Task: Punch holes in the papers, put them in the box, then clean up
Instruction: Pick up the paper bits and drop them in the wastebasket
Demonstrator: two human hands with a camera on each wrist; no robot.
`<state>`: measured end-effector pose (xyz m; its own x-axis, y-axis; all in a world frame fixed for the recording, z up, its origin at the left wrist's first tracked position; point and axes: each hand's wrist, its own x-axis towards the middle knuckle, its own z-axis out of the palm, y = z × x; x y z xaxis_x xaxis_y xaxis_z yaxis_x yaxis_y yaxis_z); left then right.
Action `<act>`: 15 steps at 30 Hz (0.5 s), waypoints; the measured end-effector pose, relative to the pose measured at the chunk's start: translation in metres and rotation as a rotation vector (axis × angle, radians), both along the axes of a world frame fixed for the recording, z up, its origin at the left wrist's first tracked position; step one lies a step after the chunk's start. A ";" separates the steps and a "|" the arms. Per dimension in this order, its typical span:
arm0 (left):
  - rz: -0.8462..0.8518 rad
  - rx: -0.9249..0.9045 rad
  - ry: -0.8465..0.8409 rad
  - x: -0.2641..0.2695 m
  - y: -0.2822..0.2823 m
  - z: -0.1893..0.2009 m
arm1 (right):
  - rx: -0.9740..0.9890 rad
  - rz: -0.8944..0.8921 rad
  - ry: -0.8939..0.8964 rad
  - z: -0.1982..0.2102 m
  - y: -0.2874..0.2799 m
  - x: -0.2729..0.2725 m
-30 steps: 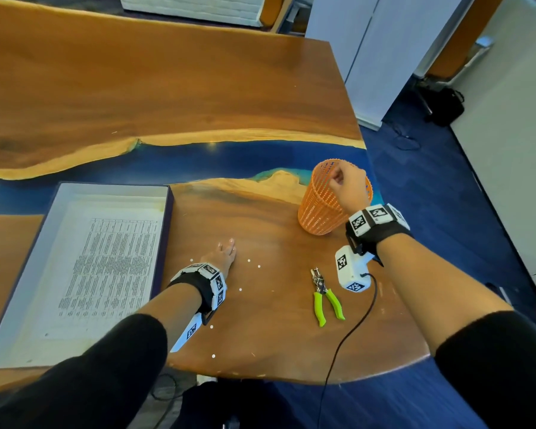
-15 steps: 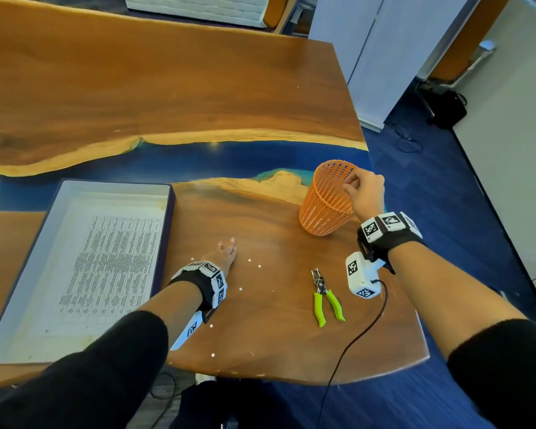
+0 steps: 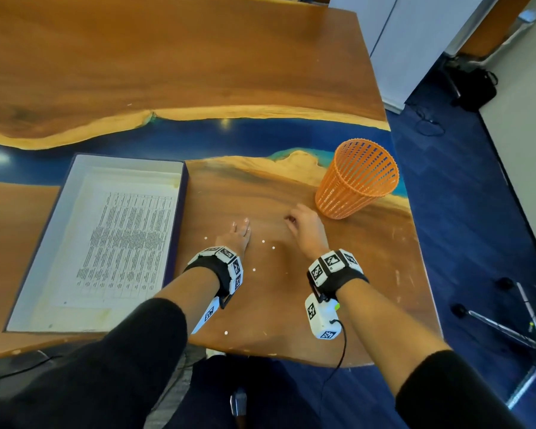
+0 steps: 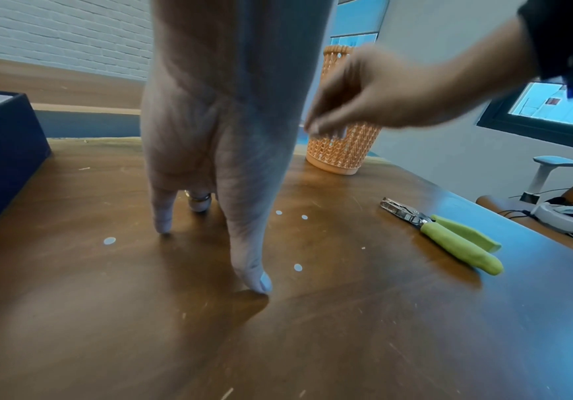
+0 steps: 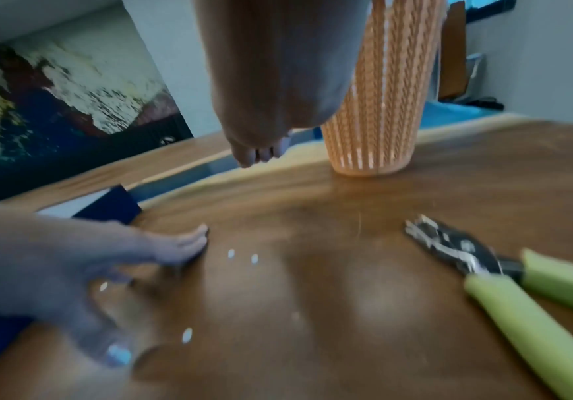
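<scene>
While left hand point(image 3: 237, 235) rests flat, right hand point(image 3: 304, 226) seemingly hovers.

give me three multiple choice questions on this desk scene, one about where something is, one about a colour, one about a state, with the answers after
1. Where does the orange basket stand?
A. inside the box
B. on the table, beyond the right hand
C. on the floor

2. What colour are the handles of the hole punch?
A. light green
B. red
C. black

3. How is the left hand?
A. gripping the hole punch
B. raised over the basket
C. on the table with straight fingers, among paper dots

Answers:
1 B: the head view shows it upright on the table, just past the right hand, apart from the box.
2 A: both wrist views show light green handles.
3 C: the left wrist view shows its fingertips on the wood, paper dots beside them.
</scene>
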<state>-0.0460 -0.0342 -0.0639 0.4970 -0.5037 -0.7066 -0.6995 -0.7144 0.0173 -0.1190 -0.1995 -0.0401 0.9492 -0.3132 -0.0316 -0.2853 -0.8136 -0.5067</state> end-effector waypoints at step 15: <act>0.005 -0.074 -0.082 -0.011 0.005 -0.002 | 0.108 -0.082 0.334 -0.047 0.025 -0.008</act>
